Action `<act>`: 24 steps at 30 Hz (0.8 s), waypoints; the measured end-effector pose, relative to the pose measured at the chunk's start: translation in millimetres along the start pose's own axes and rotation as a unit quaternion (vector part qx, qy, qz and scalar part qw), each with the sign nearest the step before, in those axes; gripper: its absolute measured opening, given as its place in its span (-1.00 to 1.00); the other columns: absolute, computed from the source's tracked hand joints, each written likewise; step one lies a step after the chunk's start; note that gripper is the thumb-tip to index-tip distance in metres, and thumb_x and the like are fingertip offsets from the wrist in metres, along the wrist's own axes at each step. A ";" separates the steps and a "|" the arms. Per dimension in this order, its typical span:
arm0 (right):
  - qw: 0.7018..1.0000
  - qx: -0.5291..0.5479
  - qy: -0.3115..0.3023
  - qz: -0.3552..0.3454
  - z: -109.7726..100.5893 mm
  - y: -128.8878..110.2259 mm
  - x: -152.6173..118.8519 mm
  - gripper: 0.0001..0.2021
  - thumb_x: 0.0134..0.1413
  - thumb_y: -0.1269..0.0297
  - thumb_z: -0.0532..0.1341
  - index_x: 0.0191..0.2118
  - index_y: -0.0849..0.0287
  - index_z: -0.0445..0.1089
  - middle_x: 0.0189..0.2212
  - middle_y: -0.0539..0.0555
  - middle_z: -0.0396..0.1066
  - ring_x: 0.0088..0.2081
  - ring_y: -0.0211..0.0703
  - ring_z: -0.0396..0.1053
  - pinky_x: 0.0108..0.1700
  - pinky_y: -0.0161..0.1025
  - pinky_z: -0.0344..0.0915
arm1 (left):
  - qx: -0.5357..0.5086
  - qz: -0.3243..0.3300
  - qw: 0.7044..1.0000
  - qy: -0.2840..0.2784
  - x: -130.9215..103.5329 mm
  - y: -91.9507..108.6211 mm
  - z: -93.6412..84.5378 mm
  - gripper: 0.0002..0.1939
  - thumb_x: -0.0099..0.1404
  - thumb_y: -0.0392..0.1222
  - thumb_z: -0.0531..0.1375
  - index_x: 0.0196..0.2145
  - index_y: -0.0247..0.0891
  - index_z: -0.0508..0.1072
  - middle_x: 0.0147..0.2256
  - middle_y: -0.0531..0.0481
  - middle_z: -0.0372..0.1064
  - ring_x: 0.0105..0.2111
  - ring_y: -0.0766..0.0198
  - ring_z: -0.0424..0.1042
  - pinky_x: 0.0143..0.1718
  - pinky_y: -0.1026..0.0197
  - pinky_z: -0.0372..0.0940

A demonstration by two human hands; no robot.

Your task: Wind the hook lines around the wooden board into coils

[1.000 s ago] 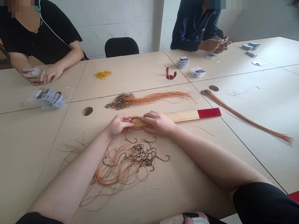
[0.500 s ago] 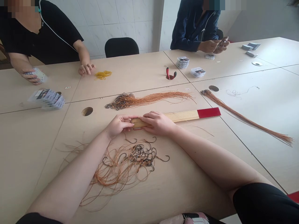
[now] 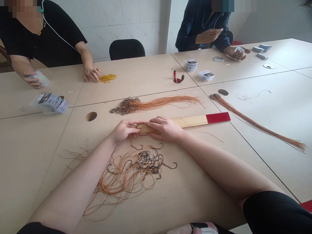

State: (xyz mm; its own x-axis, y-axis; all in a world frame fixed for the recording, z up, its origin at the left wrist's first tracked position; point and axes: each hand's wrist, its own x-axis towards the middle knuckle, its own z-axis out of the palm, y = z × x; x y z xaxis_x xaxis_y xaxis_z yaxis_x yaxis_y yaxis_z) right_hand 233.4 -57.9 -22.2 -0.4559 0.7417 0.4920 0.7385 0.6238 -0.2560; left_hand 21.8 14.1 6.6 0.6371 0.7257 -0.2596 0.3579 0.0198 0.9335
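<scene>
A long flat wooden strip (image 3: 195, 121) with a red end lies crosswise on the table in front of me. My left hand (image 3: 123, 131) is closed on its left end, thumb and fingers pinching the tip. Just beside it, my right hand (image 3: 165, 129) wraps over the strip with its fingers near the same end. A thin brown line runs off the strip toward the right. Below my hands is a loose tangle of fish hooks (image 3: 148, 161) tied to brown lines (image 3: 107, 185). Whatever small piece is between my fingertips is hidden.
Beyond the strip lies a bundle of hooked lines (image 3: 158, 103); another bundle (image 3: 258, 122) stretches to the right. Red-handled pliers (image 3: 178, 77) stand in a table hole. Stacked clear boxes (image 3: 52, 103) sit left. Two people work opposite, one by yellow strands (image 3: 107, 78).
My hands and the strip stay almost still. Across the table, the right person's hands have parted, one now holding a small clear box. The left person's hand has shifted toward the yellow strands.
</scene>
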 end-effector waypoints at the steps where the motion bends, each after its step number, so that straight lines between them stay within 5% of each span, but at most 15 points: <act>1: 1.000 0.000 0.000 0.001 -0.1 -0.1 0.0 -0.61 0.07 0.25 0.15 0.05 0.17 0.26 -0.16 0.16 0.35 -0.15 -0.09 0.27 -0.10 -0.13 0.26 | 0.000 0.000 1.000 0.000 -0.1 0.5 0.1 -0.55 0.03 -0.24 0.23 -0.06 -0.26 0.44 -0.61 0.09 0.29 -0.61 0.43 0.23 -0.60 0.36 0.04; 24: 1.000 -0.007 0.004 0.003 0.8 0.2 -0.3 -0.65 0.08 0.25 0.14 0.00 0.17 0.30 -0.15 0.15 0.36 -0.15 -0.09 0.27 -0.11 -0.15 0.26 | -0.009 -0.022 1.000 -0.017 1.3 0.5 -0.4 -0.58 0.02 -0.18 0.25 -0.12 -0.33 0.44 -0.54 0.02 0.35 -0.61 0.44 0.22 -0.62 0.38 0.02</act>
State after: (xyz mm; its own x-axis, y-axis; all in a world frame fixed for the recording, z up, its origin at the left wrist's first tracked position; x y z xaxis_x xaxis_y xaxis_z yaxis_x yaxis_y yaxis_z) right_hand 233.3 -57.8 -23.1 -0.4474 0.7433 0.4973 0.7480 0.6158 -0.2474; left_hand 22.6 15.4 6.8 0.6439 0.6999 -0.3091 0.3747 0.0637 0.9249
